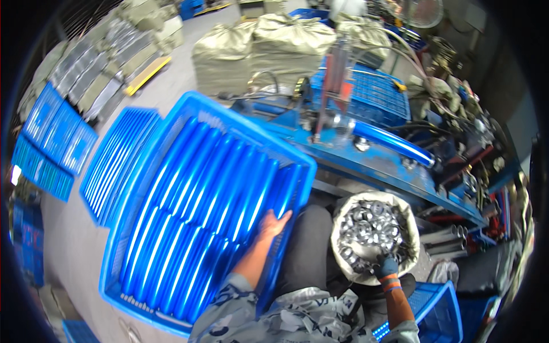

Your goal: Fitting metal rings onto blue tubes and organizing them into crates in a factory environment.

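My left hand, bare, rests at the right side of a large blue crate, over the shiny blue metal tubes that lie in it in two rows. Its thumb and fingers are apart, and no tube is lifted in it. My right hand, in a dark glove with an orange cuff, reaches into a pale cloth sack of small shiny metal rings. Its fingertips are among the rings, so I cannot see what they hold.
Ahead on the right is a blue workbench with a blue tube lying across it. More crated tubes stand left of my crate. Large tied sacks stand at the back. Another blue crate is by my right arm.
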A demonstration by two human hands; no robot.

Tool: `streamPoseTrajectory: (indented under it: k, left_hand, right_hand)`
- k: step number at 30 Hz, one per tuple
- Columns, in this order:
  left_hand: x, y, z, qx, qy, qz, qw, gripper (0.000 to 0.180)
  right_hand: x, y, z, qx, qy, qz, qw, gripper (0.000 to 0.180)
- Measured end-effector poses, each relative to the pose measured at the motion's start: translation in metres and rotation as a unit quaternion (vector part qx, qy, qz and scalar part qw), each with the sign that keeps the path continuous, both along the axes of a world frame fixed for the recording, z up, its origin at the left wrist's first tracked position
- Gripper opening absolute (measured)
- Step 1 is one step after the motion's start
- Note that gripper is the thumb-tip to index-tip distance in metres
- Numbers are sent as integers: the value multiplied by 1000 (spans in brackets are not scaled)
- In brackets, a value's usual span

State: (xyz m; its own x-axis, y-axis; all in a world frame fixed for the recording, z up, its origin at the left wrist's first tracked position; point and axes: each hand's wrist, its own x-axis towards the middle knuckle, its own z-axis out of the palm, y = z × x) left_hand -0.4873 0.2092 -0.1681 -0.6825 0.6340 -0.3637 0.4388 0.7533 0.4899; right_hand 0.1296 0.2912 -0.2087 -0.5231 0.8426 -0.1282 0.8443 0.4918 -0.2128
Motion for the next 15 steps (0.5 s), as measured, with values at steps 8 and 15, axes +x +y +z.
streamPoseTrajectory:
  k: [8, 15]
  left_hand:
    - [-6, -12, 137, 308, -37, -140, 940, 69]
    - [109, -20, 285, 211, 74, -438, 871, 65]
  right_hand:
    - [-33, -26, 49, -97, 420, -209, 878, 31]
    - [-100, -72, 193, -338, 836, -189, 390, 64]
